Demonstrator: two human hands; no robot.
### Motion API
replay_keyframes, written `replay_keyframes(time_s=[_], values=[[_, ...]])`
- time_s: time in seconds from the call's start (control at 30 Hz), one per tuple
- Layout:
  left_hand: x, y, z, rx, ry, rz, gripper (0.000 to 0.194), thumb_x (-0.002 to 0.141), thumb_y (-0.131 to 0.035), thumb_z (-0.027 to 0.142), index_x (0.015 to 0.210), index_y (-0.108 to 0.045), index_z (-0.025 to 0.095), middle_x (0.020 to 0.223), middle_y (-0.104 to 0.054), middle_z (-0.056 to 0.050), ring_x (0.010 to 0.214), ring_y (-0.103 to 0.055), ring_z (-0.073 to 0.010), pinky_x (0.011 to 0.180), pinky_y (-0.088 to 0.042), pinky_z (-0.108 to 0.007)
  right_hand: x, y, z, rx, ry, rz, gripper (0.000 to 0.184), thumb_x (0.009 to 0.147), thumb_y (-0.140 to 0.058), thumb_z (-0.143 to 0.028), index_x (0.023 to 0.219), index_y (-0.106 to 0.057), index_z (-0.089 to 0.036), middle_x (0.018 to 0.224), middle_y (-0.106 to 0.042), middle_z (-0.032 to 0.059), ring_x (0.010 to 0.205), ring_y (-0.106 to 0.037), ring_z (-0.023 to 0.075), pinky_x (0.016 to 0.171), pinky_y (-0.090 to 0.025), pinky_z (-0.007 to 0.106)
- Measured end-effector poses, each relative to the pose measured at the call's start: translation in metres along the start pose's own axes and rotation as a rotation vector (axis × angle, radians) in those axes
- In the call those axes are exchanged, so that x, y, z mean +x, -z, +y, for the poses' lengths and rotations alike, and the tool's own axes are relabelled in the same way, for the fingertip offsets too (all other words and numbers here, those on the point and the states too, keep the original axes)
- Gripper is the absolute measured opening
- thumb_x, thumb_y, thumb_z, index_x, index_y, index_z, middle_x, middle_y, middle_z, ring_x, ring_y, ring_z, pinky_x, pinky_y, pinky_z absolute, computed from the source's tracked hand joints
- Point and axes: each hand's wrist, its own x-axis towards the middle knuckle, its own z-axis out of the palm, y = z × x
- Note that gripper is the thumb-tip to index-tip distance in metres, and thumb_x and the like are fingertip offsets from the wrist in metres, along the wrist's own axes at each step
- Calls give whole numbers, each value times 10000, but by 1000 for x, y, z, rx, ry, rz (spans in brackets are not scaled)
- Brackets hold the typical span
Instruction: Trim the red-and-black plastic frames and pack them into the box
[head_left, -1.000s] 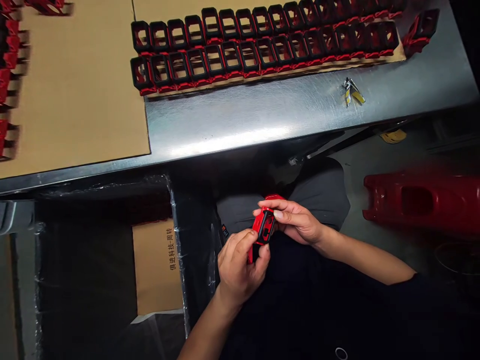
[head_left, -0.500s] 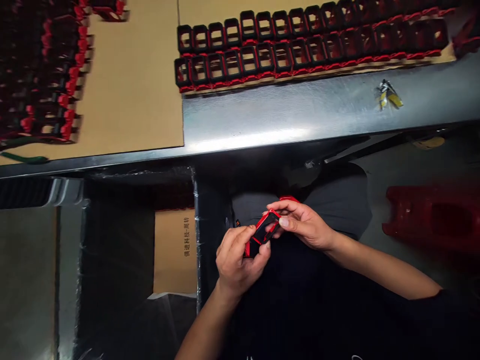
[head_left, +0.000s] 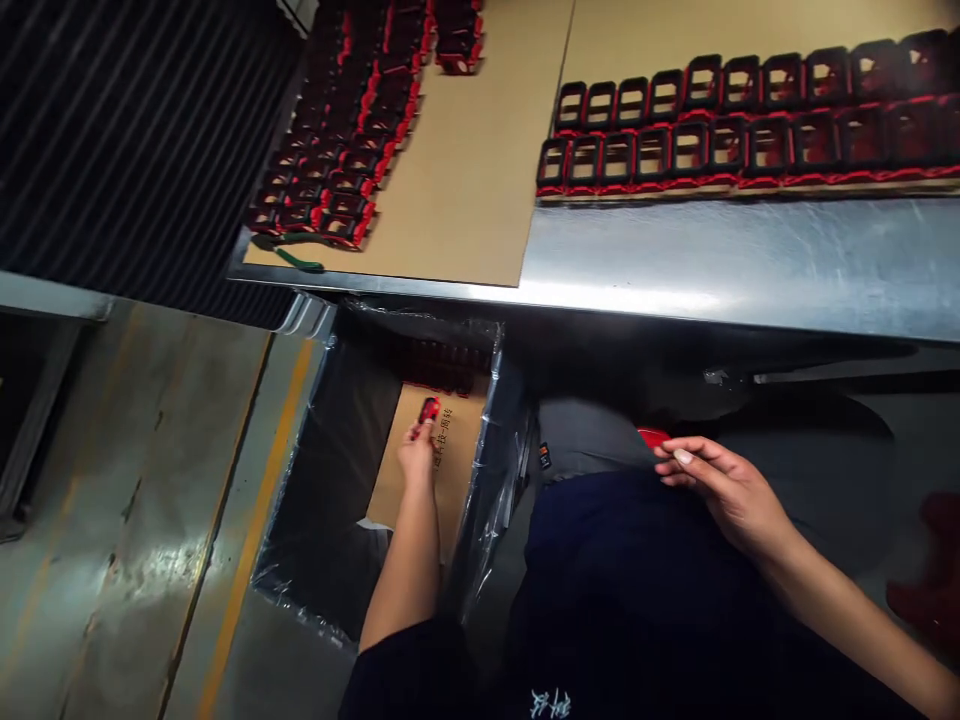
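Note:
My left hand [head_left: 417,455] reaches down into a plastic-lined cardboard box [head_left: 341,470] beside my lap and is closed on a small red and black part [head_left: 428,409]. My right hand [head_left: 720,485] rests on my lap with its fingers loosely stretched out, its fingertips next to a red piece [head_left: 652,437] that lies half hidden on my thigh. Both hands are well below the edge of the metal table [head_left: 712,270].
Two rows of black-and-red frames [head_left: 735,130] stand on cardboard at the table's back right. More such frames [head_left: 337,140] lie on a cardboard sheet [head_left: 480,170] at the left, with a green-handled tool [head_left: 296,258]. A yellow line [head_left: 255,520] marks the floor.
The hands have parted. My left hand carried the red and black part leftward into the box, while my right hand let go and stayed on my lap. The view swung left.

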Motion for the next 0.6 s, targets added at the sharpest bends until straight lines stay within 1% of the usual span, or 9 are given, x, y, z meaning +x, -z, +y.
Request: replay_keyframes(time_s=[0.07,0.13,0.2,0.27,0.37,0.43,0.6], values=[[7,-22,-17,46,70,-61,314,969,-622,373,1190,-625,150,1132,-668,-78,929,-676,-187,788,-604,-364,3,3,2,-1,-28,51,498,588,-912,-596,870,-784,-206,964,-755,97,812,-722,216,681,-621,298],[11,-44,-28,109,134,-111,336,964,-629,367,1222,-617,152,1187,-658,-89,996,-673,-211,841,-600,-402,5,4,3,-14,-33,85,511,558,-925,-595,859,-782,-206,935,-752,91,812,-722,220,681,-626,298],[15,-63,-35,173,170,-143,344,962,-633,362,1235,-614,155,1217,-652,-96,1035,-668,-222,877,-592,-427,7,3,4,-29,-25,92,514,557,-925,-597,856,-779,-205,917,-751,86,811,-722,219,686,-629,298],[20,-75,-37,231,183,-152,347,961,-633,357,1248,-611,162,1257,-639,-103,1083,-655,-233,918,-579,-451,9,1,5,-51,-3,78,503,593,-908,-600,865,-776,-198,920,-751,91,815,-722,219,700,-629,304],[28,-84,-35,301,194,-136,366,959,-635,356,1273,-601,172,1313,-614,-111,1145,-633,-252,961,-559,-479,10,-1,6,-94,30,49,491,650,-877,-603,889,-774,-187,958,-753,108,832,-725,229,729,-629,329],[32,-85,-31,324,204,-128,377,956,-638,358,1280,-597,170,1318,-611,-112,1153,-630,-257,965,-556,-485,10,-2,7,-102,34,45,499,656,-870,-613,890,-774,-183,971,-753,115,839,-725,239,737,-630,347],[36,-86,-18,269,179,-117,373,957,-637,362,1272,-599,166,1291,-623,-109,1121,-642,-248,942,-567,-472,7,-5,9,-72,22,39,495,651,-872,-616,875,-773,-185,962,-752,110,839,-721,238,736,-624,353]])
